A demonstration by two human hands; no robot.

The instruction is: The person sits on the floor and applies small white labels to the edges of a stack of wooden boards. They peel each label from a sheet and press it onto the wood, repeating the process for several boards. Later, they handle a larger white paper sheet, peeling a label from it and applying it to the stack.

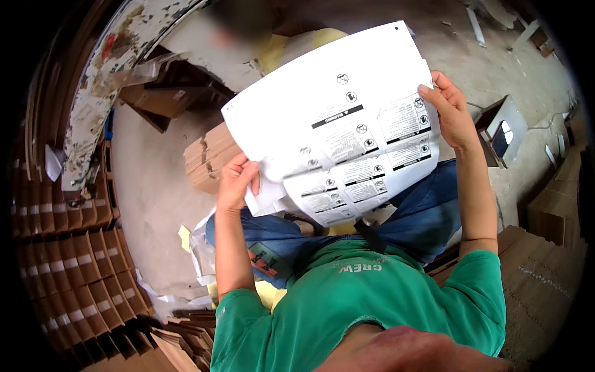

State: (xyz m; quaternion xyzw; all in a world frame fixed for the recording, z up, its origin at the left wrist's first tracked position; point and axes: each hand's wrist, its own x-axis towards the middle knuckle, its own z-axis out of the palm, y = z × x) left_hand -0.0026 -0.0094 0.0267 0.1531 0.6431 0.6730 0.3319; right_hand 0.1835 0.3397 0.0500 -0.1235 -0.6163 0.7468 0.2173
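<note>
A large white printed label sheet (353, 118), with black warning panels and small pictograms, is spread above my lap. My left hand (235, 180) is closed at its lower left edge, where a loose white flap (268, 193) hangs below the fingers. At the upper right edge, my right hand (447, 108) pinches the sheet between thumb and fingers. The sheet bends toward its lower end, over my blue jeans (427, 198). Behind its left side lies a bundle of brown cardboard pieces (209, 158), partly hidden.
Stacked cardboard dividers (74, 266) line the left side, beside a paint-spattered board (93, 124). On the right, a dark flat device (502, 137) rests on a box (515, 115). Flat cardboard stacks (539, 285) lie at the lower right. Yellow and white scraps (185, 237) litter the floor.
</note>
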